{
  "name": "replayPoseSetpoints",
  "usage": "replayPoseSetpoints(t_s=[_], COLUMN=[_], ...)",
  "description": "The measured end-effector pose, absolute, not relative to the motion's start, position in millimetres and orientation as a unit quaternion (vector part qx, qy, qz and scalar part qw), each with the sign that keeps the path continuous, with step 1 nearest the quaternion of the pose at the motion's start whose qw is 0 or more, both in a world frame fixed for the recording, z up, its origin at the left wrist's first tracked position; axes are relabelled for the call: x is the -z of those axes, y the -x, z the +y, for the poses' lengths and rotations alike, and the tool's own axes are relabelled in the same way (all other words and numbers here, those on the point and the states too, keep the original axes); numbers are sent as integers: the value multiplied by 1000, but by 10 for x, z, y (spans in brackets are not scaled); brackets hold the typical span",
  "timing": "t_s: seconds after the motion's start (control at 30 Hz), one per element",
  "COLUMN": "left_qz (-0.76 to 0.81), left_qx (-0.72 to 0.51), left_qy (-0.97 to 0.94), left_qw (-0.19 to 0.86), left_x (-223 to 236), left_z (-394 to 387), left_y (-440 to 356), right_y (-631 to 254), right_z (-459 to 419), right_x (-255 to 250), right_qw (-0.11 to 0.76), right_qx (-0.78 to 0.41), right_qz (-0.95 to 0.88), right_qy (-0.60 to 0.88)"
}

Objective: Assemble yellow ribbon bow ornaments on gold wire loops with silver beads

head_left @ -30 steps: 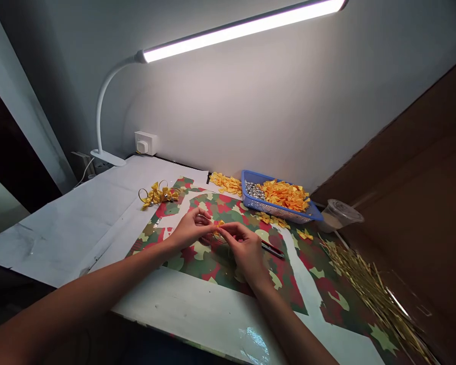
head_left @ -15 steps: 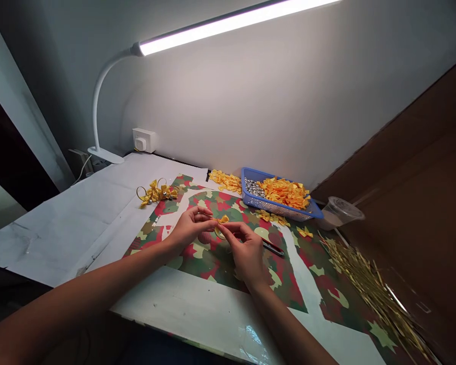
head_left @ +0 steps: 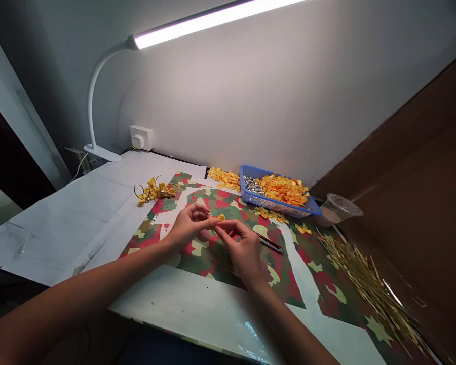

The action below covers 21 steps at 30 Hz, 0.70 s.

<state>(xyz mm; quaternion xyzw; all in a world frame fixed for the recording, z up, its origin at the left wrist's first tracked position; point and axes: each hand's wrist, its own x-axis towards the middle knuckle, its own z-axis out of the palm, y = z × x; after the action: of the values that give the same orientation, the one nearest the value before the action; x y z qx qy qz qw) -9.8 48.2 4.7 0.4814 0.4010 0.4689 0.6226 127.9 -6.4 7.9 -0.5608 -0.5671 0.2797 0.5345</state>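
Framing has dipped and swung slightly right since the earlier frame; the yellow bow point(head_left: 221, 217) shows a little less between the fingers. I see it raised just above the patterned sheet point(head_left: 197, 266), a thin loop below it. Grip: left hand point(head_left: 186, 228) and right hand point(head_left: 247, 251) both pinched, fingertips together on bow and loop; exact contact hidden. I judge it very light, ribbon soft and rather slippery, loop springy and easily bent. Best hold: the knot, lightly, sparing the folds. Worktop point(head_left: 167, 299): pale covering, glossy near the front edge. Slim tool point(head_left: 271, 246) lies beside the right hand. Blue basket point(head_left: 266, 205) behind holds orange-yellow bows point(head_left: 285, 190) and silver beads point(head_left: 253, 185); looped bows point(head_left: 155, 191) lie off left, gold strands point(head_left: 365, 279) off right, near a clear cup point(head_left: 338, 208). Room dim, pale wall point(head_left: 213, 101) lit by the bar lamp point(head_left: 220, 20).
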Motion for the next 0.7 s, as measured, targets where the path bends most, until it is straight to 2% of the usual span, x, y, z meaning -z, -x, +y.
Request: replayPoseSetpoints(t_s=[0.23, 0.57, 0.7], left_qz=[444, 442, 444], left_qx=[-492, -515, -506], left_qy=[-458, -453, -462], left_qw=[593, 578, 578], left_x=[-124, -84, -88], left_z=[516, 627, 611], left_y=[124, 154, 160], right_y=[-1313, -1515, -1611], right_z=[-78, -60, -79], right_x=[-148, -259, -286], right_qw=[516, 520, 529], right_qx=[-302, -455, -469], right_qz=[-577, -549, -555], right_qy=[556, 470, 439])
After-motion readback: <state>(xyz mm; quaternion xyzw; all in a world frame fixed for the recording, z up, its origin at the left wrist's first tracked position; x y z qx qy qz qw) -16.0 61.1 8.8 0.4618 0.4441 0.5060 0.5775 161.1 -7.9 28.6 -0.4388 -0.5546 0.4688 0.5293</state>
